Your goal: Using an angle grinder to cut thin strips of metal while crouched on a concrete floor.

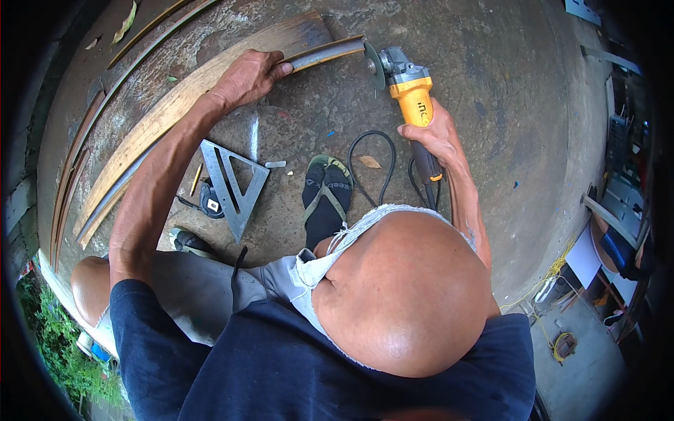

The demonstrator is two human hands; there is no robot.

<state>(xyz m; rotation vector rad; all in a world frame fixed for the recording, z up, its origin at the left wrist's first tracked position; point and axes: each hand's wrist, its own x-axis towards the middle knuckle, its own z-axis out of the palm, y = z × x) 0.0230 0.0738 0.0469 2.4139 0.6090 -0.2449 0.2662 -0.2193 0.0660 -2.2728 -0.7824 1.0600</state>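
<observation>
My left hand (247,78) is closed around a long steel angle bar (326,55) with rusty edges, which runs along a wooden plank (165,116) on the concrete ground. The bar's far end sticks out past the plank. A yellow and grey angle grinder (413,95) is in my right hand (437,135), its handle gripped from the right side. The grinder's cutting disc (379,69) stands upright at the bar's tip; whether it touches or sits just short of it, I cannot tell.
Between the plank and my foot lie a triangular metal square (242,200), a tape measure (210,201), a pencil (196,179) and a small whitish piece (276,164). The grinder's black cord (351,151) loops beside my sandalled foot (326,186). More metal lengths (78,158) lie far left.
</observation>
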